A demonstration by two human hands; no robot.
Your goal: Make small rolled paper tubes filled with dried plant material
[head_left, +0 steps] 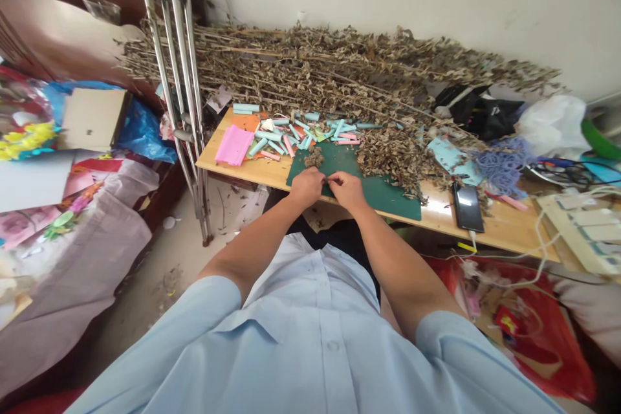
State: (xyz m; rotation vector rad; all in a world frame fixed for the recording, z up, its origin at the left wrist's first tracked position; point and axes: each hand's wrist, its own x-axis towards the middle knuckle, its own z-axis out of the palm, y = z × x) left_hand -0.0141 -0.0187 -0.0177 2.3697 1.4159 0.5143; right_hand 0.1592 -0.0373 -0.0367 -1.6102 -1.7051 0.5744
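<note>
Green mat (342, 158) left bare room at the table's (242, 169) front edge; mid-frame, left hand (306, 187) and right hand (348, 189) had curled fingers, any hold unclear, below dried leaves (314, 157); upper right, a black bag's (497, 119) mark was illegible.

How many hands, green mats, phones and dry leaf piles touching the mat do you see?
Hands: 2 (left hand, right hand)
Green mat: 1
Dry leaf piles touching the mat: 2 (small clump, large heap)
Phone: 1
Total: 6
</note>
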